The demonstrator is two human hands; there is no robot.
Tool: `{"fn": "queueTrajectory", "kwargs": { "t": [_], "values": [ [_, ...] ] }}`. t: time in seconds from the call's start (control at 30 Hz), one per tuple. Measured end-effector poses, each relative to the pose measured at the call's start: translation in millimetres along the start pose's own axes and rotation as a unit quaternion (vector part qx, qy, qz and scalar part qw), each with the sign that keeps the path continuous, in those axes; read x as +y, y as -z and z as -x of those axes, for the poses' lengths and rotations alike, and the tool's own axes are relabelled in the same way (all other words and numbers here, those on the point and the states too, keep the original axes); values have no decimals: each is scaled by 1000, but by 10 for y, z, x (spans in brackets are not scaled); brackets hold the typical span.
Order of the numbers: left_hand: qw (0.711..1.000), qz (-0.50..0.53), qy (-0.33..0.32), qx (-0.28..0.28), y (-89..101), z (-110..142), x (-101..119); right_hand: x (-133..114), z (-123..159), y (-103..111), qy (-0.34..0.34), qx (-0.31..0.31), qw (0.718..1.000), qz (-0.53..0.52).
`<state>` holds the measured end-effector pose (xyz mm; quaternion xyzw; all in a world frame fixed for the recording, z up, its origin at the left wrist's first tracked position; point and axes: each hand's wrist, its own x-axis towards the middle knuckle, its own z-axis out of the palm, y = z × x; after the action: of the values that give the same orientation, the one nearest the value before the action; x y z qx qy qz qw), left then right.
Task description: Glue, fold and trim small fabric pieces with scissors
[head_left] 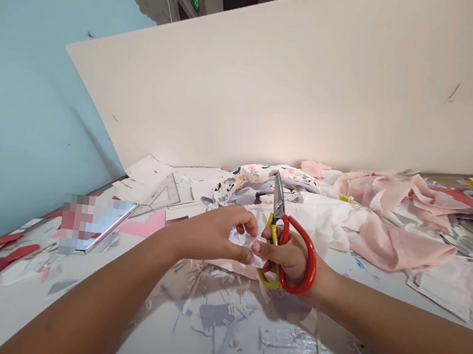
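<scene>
A small white piece of fabric is pinched between the fingertips of my left hand and the thumb of my right hand. Scissors with one red and one yellow handle are also in my right hand, their blades pointing up and away from me. The blades look closed together. Behind my hands lie floral fabric and crumpled white cloth. Part of the white piece is hidden by my fingers.
A phone lies at left beside pink paper and a clear set square. Pink cloth is heaped on the right. Thread scraps litter the white tabletop. A pale board stands behind.
</scene>
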<state>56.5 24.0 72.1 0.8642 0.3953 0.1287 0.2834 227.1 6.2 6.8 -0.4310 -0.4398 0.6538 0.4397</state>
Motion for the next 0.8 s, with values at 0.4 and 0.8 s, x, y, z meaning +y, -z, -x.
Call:
{"fn": "queueTrajectory", "kwargs": {
  "t": [0.4, 0.8],
  "values": [
    [996, 63, 47, -39, -29, 83, 79, 44, 31, 36, 22, -123, 989, -75],
    [924, 368, 90, 58, -315, 310, -169, 90, 85, 30, 31, -163, 983, -79]
  ]
}}
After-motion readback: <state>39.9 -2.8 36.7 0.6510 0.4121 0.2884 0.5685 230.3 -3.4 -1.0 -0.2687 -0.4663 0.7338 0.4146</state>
